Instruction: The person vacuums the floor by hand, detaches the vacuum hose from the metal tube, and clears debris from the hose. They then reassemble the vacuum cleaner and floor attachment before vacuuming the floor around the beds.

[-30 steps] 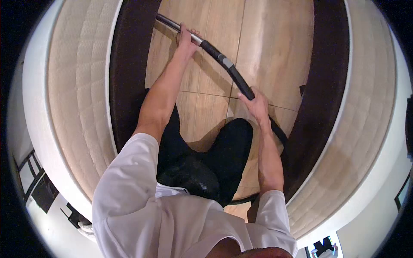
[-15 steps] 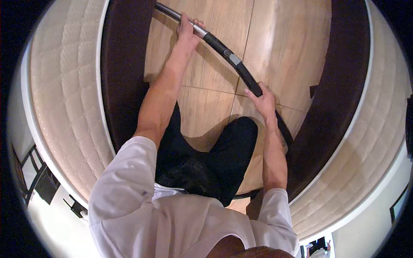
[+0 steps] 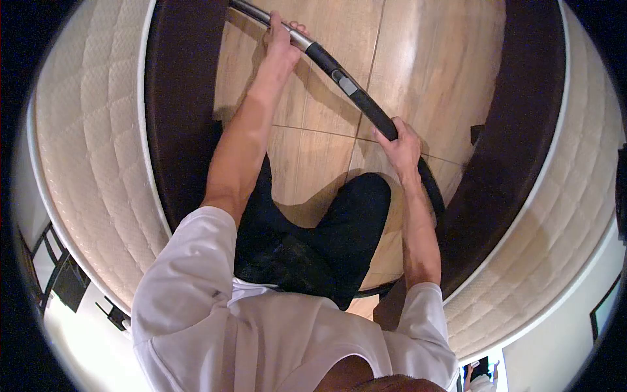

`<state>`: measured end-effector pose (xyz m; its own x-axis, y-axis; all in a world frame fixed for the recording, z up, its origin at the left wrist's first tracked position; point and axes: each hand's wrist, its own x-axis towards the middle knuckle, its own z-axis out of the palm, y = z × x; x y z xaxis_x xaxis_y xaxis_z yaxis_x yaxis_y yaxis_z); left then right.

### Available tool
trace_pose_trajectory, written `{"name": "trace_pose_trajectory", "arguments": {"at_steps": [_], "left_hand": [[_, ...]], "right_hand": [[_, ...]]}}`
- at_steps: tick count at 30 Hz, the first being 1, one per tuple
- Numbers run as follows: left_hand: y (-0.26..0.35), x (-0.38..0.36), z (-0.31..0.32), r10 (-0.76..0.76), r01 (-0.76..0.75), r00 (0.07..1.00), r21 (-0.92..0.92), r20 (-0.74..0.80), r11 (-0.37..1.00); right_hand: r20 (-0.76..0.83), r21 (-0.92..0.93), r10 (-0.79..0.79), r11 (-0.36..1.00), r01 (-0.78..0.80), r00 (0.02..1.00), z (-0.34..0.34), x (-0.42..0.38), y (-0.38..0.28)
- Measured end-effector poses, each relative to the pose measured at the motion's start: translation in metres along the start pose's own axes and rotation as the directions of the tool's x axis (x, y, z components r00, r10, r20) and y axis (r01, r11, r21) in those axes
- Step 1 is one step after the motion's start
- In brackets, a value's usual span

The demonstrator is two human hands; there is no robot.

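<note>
A vacuum cleaner wand (image 3: 332, 70) slants across the upper middle, with a metal tube at its far end and a black curved handle bearing a grey slider. Around the metal tube, just above the handle joint, my left hand (image 3: 282, 40) is closed. My right hand (image 3: 401, 145) grips the lower end of the black handle. From there a black hose (image 3: 430, 186) runs down behind my right forearm. The tube's far end passes out of sight at the dark bed base on the left, so the vacuum head is hidden.
Beds with quilted mattresses stand on both sides: the left mattress (image 3: 88, 144) over a dark base (image 3: 181, 98), the right mattress (image 3: 555, 215) over another dark base (image 3: 532, 98). Between them lies a wood-look tiled floor (image 3: 431, 59). My knees (image 3: 366, 196) are low over it.
The wand and both hands have shifted slightly up, and the tube end has moved a little left, further toward the left bed base. Both grips stay the same.
</note>
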<state>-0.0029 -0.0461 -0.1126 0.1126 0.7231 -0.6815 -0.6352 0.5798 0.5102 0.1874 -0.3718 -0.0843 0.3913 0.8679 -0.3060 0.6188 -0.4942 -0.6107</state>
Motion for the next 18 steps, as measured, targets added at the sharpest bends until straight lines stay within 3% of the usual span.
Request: {"name": "trace_pose_trajectory", "arguments": {"at_steps": [2,6,11,14,16,18], "left_hand": [[0.000,-0.004,0.002,0.036,-0.036,0.999,0.000,0.015,0.999],[0.005,-0.024,0.007,0.041,-0.040,0.995,0.010,-0.086,0.999],[-0.003,0.010,-0.024,0.062,-0.062,0.998,0.006,0.018,0.998],[-0.008,-0.001,-0.027,0.026,-0.022,0.997,-0.051,0.072,0.998],[-0.009,-0.008,-0.030,0.027,-0.022,0.996,-0.068,0.081,0.997],[-0.008,-0.014,-0.028,0.026,-0.013,0.992,-0.102,0.125,0.995]], "right_hand": [[-0.048,-0.029,-0.040,0.999,0.038,0.998,0.001,-0.001,-0.003],[0.030,0.064,0.013,0.998,-0.015,0.999,-0.006,0.011,-0.015],[0.161,-0.040,-0.027,0.999,0.034,0.987,-0.006,0.033,-0.031],[0.119,0.032,-0.156,0.988,0.154,0.980,0.006,0.060,-0.097],[0.093,0.000,-0.323,0.946,0.325,0.942,0.008,0.086,-0.143],[0.177,-0.009,-0.297,0.953,0.303,0.938,0.017,0.099,-0.150]]}}
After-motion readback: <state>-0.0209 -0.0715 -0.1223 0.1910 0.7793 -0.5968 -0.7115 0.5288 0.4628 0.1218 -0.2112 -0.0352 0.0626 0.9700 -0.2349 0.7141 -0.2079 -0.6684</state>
